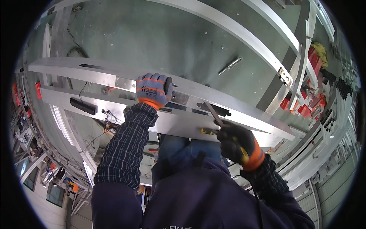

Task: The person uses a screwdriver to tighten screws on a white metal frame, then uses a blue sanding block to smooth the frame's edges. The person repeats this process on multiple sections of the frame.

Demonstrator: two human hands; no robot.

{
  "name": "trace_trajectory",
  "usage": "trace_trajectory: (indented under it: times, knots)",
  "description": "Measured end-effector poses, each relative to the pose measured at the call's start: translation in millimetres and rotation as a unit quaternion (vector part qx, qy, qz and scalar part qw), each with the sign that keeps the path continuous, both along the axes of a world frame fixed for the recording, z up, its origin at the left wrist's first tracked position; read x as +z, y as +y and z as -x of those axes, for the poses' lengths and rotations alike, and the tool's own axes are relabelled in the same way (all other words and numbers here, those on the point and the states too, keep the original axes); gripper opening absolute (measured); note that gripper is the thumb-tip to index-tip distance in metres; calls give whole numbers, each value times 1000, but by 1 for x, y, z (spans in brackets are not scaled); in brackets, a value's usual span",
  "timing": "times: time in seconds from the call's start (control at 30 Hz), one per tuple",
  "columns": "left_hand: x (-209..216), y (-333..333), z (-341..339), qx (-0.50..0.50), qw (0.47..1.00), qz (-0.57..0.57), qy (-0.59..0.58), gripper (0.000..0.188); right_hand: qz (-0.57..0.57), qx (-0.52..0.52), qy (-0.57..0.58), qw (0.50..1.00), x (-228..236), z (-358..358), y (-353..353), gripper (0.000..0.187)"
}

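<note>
My left hand (153,90), in a grey and orange glove, is closed over the far edge of a long silver aluminium profile (148,82). Metal plates with holes sit in the profile's face on both sides of it. My right hand (237,142), in a dark glove with an orange cuff, grips a flat metal file (214,115) by its yellow and black handle. The file's blade lies at a dark-edged cutout (222,110) in the profile. A small yellow and black tool (208,131) rests on the nearer profile (179,124), just left of my right hand.
A black oblong case (84,106) and thin cables lie to the left on the nearer profile. Beyond, a silver rod-shaped tool (230,66) lies on the green surface (152,34). Long curved-looking profiles (228,28) cross the far side. Red parts (305,110) are piled at right.
</note>
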State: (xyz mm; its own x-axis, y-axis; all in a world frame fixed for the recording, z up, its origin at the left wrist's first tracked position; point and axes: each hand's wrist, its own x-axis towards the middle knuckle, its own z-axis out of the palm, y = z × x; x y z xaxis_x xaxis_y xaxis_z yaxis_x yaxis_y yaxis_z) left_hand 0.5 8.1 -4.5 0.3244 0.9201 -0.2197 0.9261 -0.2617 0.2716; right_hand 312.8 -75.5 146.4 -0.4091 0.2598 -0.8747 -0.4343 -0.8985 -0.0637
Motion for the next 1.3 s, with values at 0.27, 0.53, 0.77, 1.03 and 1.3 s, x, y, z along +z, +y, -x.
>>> trace_trajectory:
  times: [0.27,0.53,0.77,1.03,1.3]
  knots:
    - [-3,-4,3,3,1000,-24,-6,16,176,-177,149,957,21,-18,-5,33]
    - [-4,-1,0,-15,1000,-22,-6,17,-100,71,-58,991,-9,-10,-12,26]
    - [0,1,-2,-26,999,7,39,21,-144,63,-34,987,-17,-10,-3,13]
    - [1,-2,0,-29,998,37,46,23,129,-147,112,974,10,-45,-28,24]
    - [3,-6,2,-25,999,-6,31,23,113,-156,46,980,25,-45,-31,23]
